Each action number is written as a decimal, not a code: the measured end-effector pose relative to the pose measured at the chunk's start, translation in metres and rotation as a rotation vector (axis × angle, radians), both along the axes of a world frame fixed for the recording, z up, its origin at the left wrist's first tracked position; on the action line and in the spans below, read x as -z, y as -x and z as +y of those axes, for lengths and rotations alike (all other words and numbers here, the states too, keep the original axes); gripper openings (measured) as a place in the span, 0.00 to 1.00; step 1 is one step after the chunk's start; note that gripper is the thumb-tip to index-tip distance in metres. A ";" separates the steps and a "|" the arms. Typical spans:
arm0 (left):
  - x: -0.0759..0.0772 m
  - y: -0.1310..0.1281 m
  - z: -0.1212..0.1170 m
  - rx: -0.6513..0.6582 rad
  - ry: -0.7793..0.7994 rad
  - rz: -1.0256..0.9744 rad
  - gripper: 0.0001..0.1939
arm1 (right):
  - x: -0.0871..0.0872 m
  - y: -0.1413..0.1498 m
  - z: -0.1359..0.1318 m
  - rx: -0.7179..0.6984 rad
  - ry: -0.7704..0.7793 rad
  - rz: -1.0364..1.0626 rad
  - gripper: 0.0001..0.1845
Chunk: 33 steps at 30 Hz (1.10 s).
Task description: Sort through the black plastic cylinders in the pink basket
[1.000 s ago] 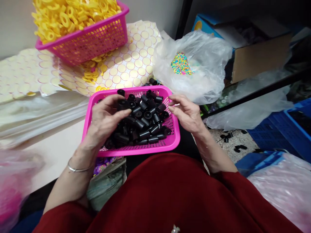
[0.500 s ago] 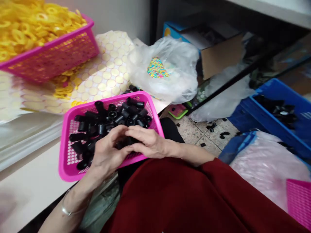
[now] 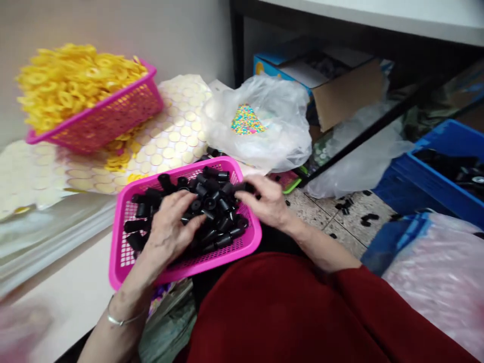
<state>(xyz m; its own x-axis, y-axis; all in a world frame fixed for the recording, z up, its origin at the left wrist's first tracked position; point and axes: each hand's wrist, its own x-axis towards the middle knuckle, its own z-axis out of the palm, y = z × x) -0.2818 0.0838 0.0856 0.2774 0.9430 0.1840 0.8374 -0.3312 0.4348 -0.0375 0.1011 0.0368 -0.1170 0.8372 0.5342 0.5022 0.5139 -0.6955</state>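
Observation:
A pink plastic basket (image 3: pixel 247 247) full of short black plastic tubes (image 3: pixel 210 203) sits tilted in front of me, partly over the bench edge. My left hand (image 3: pixel 172 222) rests over the tubes at the basket's left side, its thumb and fingers apart. Several tubes show between them; none is plainly gripped. At the basket's right rim, my right hand (image 3: pixel 266 201) pinches a black tube (image 3: pixel 244 187) between thumb and fingers. Part of that tube is hidden by the fingers.
On the patterned sheet (image 3: pixel 177 136) stands a pink basket (image 3: pixel 113 123) heaped with yellow rings. Beside it lies a clear plastic bag (image 3: pixel 287 116) with small coloured beads. To the right are an open carton (image 3: pixel 348 96), a blue crate (image 3: pixel 446 186) and a pinkish plastic sack (image 3: pixel 431 262).
My hands were together over the basket's near side. Now they are apart: the right has moved to the right rim with a black tube, and the left stays over the tubes.

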 end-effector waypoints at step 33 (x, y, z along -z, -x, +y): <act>0.010 0.043 0.038 0.018 0.132 0.423 0.15 | 0.026 0.000 0.086 0.072 0.065 -0.421 0.17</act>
<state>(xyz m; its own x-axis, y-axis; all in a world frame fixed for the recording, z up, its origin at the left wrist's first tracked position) -0.3247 0.1219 0.0758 0.3187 0.9452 -0.0709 0.9454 -0.3117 0.0950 -0.0370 0.1872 0.0106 -0.2538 0.8815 0.3982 0.7818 0.4294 -0.4521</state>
